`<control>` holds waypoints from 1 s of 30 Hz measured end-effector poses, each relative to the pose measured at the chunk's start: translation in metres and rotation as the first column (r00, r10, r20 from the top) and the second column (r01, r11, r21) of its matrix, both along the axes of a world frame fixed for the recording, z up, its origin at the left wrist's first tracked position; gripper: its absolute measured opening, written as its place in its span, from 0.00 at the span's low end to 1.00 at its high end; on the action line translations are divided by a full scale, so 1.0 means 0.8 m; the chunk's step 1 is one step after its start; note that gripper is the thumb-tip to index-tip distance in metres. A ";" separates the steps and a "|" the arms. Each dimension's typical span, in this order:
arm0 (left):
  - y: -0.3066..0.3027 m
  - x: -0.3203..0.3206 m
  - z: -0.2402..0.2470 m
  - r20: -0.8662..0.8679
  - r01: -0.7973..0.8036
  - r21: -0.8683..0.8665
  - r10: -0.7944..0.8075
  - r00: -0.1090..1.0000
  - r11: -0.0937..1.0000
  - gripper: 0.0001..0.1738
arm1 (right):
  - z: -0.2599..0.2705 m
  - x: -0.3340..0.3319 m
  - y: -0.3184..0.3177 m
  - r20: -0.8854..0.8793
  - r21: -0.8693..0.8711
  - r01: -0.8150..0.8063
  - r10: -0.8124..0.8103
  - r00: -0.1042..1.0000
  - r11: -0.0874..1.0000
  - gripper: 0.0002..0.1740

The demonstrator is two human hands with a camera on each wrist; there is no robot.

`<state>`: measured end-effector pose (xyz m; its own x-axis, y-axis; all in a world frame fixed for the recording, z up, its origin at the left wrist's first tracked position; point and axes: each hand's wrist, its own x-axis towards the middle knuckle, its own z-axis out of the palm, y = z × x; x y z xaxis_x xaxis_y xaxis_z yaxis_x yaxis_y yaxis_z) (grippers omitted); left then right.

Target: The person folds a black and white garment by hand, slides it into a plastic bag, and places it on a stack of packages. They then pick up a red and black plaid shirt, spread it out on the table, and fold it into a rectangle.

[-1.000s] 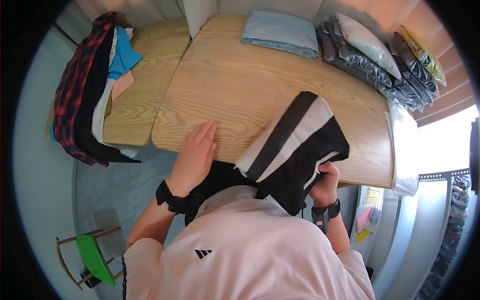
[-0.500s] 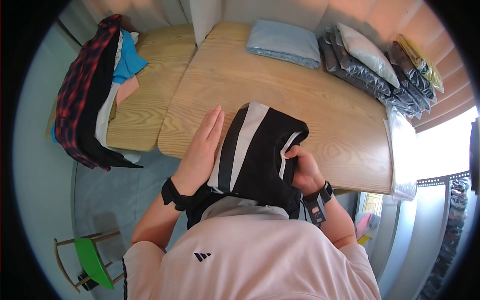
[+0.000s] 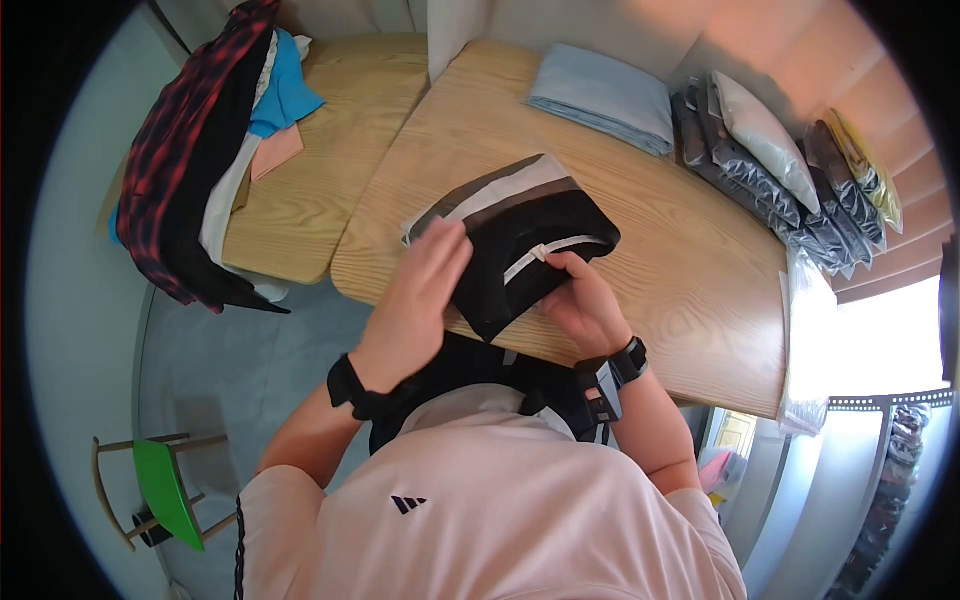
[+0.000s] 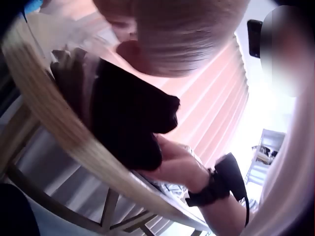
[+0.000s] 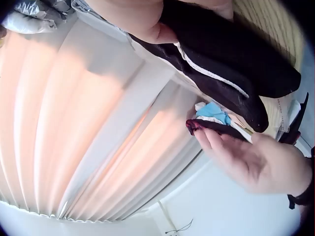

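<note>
A folded black garment [image 3: 565,218] with white and dark bands lies over the front part of the wooden table [image 3: 690,300]. A pale trim strip [image 3: 525,262] runs along its near fold. My right hand [image 3: 585,305] grips this near edge, thumb on top by the trim and fingers underneath. My left hand [image 3: 415,295] is at the garment's left side, its fingers straight and overlapping the cloth in the head view. In the right wrist view the left palm [image 5: 251,162] shows bare, facing the black cloth [image 5: 221,54].
A folded light-blue cloth [image 3: 605,95] lies at the table's back. Several bagged garments [image 3: 760,165] are stacked at the back right, with clear plastic [image 3: 805,335] at the right edge. Clothes, including a plaid shirt [image 3: 190,150], lie on the left table. A green-seated chair [image 3: 168,490] stands lower left.
The garment has moved left and then forward onto the table, turning so its bands run across the far side. My right hand keeps its grip; the left has stayed alongside with straight fingers.
</note>
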<state>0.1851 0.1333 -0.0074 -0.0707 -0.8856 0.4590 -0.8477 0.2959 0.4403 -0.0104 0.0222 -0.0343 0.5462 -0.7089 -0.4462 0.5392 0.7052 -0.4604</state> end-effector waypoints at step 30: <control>-0.019 -0.060 -0.058 0.112 -0.053 0.131 0.039 0.993 0.990 0.44 | -0.018 0.076 -0.048 0.124 0.052 -0.248 0.240 0.963 0.967 0.12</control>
<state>0.1367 0.1183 -0.0538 -0.0718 -0.9420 0.3280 -0.9042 0.2003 0.3772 0.0506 -0.0161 -0.0487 0.7494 -0.5184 -0.4118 0.3935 0.8490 -0.3527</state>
